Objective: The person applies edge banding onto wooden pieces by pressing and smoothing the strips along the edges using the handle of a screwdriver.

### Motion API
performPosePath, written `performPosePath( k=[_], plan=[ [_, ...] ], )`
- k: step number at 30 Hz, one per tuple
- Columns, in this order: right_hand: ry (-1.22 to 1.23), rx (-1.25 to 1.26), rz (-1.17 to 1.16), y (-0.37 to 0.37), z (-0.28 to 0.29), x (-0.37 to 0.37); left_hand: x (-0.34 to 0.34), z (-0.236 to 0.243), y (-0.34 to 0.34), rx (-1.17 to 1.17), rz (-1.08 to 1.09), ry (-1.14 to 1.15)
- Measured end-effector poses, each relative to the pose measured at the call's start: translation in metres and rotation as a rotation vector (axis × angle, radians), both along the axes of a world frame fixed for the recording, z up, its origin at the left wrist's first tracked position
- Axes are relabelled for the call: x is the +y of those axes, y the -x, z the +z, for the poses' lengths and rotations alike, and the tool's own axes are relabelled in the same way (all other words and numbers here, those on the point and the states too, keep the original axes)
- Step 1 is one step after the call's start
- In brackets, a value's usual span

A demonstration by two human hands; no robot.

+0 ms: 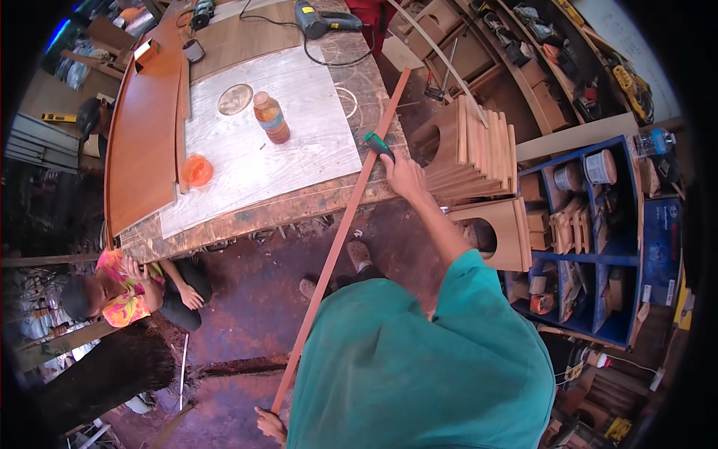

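A long, thin reddish-brown strip (340, 238) slants from the right edge of the workbench down past my left side. Its low end is in my left hand (271, 424), whose fingers close around it. My right hand (406, 176) grips a tool with a black and green handle (379, 146), held against the strip at the bench edge. The tool's working end is hidden, so its kind cannot be told. On the bench, a whitish wood-grain board (299, 168) carries a capped bottle of amber liquid (271, 120) and an orange cup (197, 170).
A corded power tool (318, 20) lies at the bench's far end. Brown panels (146, 142) cover its left side. Cut wooden pieces (479, 157) are stacked at right, near a blue shelf unit (576, 258). Another person (134, 288) sits low at left.
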State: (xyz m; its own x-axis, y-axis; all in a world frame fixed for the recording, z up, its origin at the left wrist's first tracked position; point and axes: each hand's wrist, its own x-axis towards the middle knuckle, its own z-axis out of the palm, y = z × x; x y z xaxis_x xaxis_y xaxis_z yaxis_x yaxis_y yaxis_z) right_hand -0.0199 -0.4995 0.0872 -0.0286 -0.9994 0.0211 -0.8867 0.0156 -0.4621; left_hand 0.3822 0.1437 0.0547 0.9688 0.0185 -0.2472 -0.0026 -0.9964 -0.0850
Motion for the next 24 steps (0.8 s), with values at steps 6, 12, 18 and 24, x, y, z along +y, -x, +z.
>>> performPosePath(
  k=[6,12,18,24],
  plan=[
    [-0.02,0.099,0.016,0.016,0.003,-0.024,0.001,-0.007,0.016,-0.048,-0.085,0.022],
    [-0.068,0.036,-0.04,0.028,0.006,-0.076,0.004,-0.008,0.024,-0.074,-0.131,-0.001],
    [-0.119,-0.093,-0.152,0.04,0.0,-0.134,-0.001,-0.016,0.024,-0.162,-0.223,-0.028],
    [-0.163,-0.12,-0.198,0.053,-0.006,-0.177,0.006,-0.016,0.031,-0.268,-0.406,-0.082]
  ],
)
